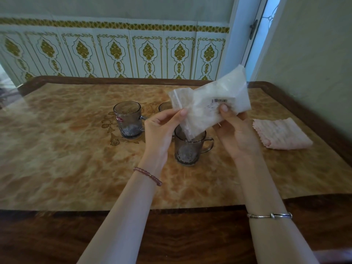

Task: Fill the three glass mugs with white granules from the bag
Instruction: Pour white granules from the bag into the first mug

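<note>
Head view: left hand (162,128) and right hand (235,128) both pinch the tilted bag (211,103), its lower corner inside the nearest mug (188,149); second mug (128,121) and third mug (165,106) stand behind on the table (57,159), folded cloth (282,134) at right

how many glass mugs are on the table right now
3: a smoky glass mug with a red sticker at left, one under the white bag, one partly hidden behind it.

Bare forearms, reddish bead bracelet (147,176) on left wrist, seemingly silver bangle (269,215) on right
</note>
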Motion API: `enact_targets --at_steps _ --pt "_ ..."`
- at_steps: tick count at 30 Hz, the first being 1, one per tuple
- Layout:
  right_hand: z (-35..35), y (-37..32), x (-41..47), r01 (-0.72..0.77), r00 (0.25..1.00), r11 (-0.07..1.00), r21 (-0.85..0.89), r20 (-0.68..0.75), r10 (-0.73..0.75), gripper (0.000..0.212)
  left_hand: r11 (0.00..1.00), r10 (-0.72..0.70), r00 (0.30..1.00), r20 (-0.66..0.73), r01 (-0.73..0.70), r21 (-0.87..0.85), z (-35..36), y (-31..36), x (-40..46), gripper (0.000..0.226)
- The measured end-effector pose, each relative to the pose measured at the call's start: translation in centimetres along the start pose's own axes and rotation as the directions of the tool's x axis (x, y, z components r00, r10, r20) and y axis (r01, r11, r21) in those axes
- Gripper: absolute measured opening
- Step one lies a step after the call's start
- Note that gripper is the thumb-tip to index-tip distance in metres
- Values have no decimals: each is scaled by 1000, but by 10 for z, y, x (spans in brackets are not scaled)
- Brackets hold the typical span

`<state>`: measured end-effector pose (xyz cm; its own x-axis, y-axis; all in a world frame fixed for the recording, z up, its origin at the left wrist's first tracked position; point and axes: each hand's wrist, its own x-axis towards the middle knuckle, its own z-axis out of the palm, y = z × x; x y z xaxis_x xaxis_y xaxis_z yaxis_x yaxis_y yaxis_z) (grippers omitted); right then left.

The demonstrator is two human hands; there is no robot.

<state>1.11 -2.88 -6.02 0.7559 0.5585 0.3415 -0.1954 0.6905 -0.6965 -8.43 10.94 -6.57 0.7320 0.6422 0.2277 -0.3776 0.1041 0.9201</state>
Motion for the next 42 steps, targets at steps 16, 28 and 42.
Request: enact_targets --at_steps 16,28,42 --pt "6 -4 -3 7 999 996 -84 -47 -11 56 970 115 992 51 -123 209 -3 2 -1 8" --pt "13 2 -1 28 999 998 -60 -35 -30 78 983 82 995 59 -90 160 2 1 -5 5" --pt "4 -2 0 60 998 998 9 -14 -59 87 996 30 1000 8 -31 82 -3 -2 1 14"
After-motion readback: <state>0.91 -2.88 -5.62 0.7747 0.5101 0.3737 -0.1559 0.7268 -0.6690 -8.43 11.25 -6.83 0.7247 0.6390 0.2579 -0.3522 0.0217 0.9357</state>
